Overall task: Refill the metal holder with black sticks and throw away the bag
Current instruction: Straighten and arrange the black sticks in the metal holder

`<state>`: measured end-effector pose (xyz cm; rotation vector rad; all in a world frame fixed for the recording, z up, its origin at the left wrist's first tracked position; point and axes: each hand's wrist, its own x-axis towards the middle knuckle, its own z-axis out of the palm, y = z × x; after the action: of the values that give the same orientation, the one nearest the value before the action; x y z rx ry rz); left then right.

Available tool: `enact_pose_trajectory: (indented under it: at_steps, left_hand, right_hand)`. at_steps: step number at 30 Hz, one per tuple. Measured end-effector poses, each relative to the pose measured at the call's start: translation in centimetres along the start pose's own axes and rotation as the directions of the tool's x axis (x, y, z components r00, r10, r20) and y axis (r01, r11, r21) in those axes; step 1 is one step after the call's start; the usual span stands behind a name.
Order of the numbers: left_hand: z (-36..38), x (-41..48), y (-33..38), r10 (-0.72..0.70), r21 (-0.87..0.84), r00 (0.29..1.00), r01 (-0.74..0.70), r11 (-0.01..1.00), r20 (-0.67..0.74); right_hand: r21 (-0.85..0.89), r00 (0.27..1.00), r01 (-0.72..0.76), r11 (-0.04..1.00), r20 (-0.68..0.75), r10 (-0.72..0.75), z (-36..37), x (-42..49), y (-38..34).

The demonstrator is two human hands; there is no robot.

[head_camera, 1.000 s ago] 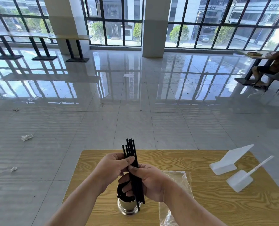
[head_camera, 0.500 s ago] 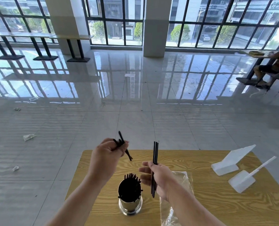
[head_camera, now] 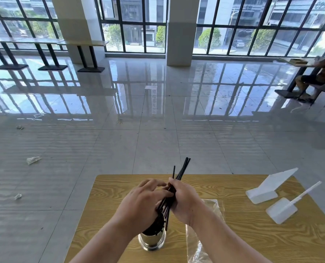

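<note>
My right hand [head_camera: 184, 202] is clamped around a bundle of thin black sticks [head_camera: 182, 170], fingers curled tight about its middle. The bundle tilts so that its upper ends fan out toward 1 o'clock, past the far edge of the light wood-grain counter [head_camera: 252, 236], while the lower ends slant down to the rim of the shiny cylindrical metal holder [head_camera: 151, 242]. The holder stands upright at 6 o'clock, near my edge of the counter, and its mouth is dark with the ends of more sticks packed inside. My left hand [head_camera: 140, 204] hovers right over the holder, partly hiding its opening. Its fingers are loosely spread and rest against the bundle from the 9 o'clock side, not wrapped around it. The clear crinkled plastic bag [head_camera: 212, 206] lies flat on the counter at 3 o'clock from the holder, mostly under my right forearm. Well apart, at 2 o'clock on the counter, two white plastic stands [head_camera: 269, 188] sit just beside each other, the nearer one with a thin white strip angled upward.
</note>
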<state>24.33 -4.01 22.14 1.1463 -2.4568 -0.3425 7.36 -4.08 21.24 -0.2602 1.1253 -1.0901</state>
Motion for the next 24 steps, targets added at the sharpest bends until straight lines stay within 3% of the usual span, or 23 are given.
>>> enact_pose_trajectory:
  at_steps: [6, 11, 15, 18, 21, 22, 24]
  left_hand:
    - [0.7, -1.1, -0.6, -0.169, -0.13, 0.984, 0.16, 0.979, -0.06]
    - [0.9, -1.7, 0.4, -0.088, -0.109, 0.952, 0.058, 0.992, -0.292]
    - [0.9, -1.1, 0.8, -0.027, -0.084, 0.93, -0.003, 0.997, -0.366]
    - [0.3, -0.6, 0.9, -0.048, -0.105, 0.921, 0.008, 0.994, -0.385]
    - [-0.2, -0.6, 0.7, -0.093, -0.105, 0.952, 0.064, 0.992, -0.293]
    - [-0.3, -0.6, 0.5, -0.138, -0.118, 0.959, 0.112, 0.987, -0.249]
    - [-0.6, -0.4, 0.2, -0.267, -0.182, 0.948, 0.236, 0.955, -0.173]
  right_hand:
    - [0.134, 0.998, 0.052, 0.99, -0.027, -0.049, -0.3, 0.4, 0.1]
    - [0.306, 0.994, 0.105, 0.946, -0.012, -0.107, 1.0, -0.4, -0.8]
    - [0.351, 0.989, 0.003, 0.936, 0.137, -0.055, 2.6, -1.6, -0.5]
    - [0.196, 0.974, -0.07, 0.978, 0.224, 0.024, 3.4, -2.0, 0.1]
    - [-0.024, 0.987, 0.033, 0.999, 0.161, -0.029, 2.3, -1.2, 0.2]
    - [-0.18, 0.99, 0.106, 0.978, 0.111, -0.087, 1.6, -0.8, 0.2]
    - [-0.54, 0.976, 0.213, 0.814, 0.083, -0.201, 0.5, -0.3, 0.4]
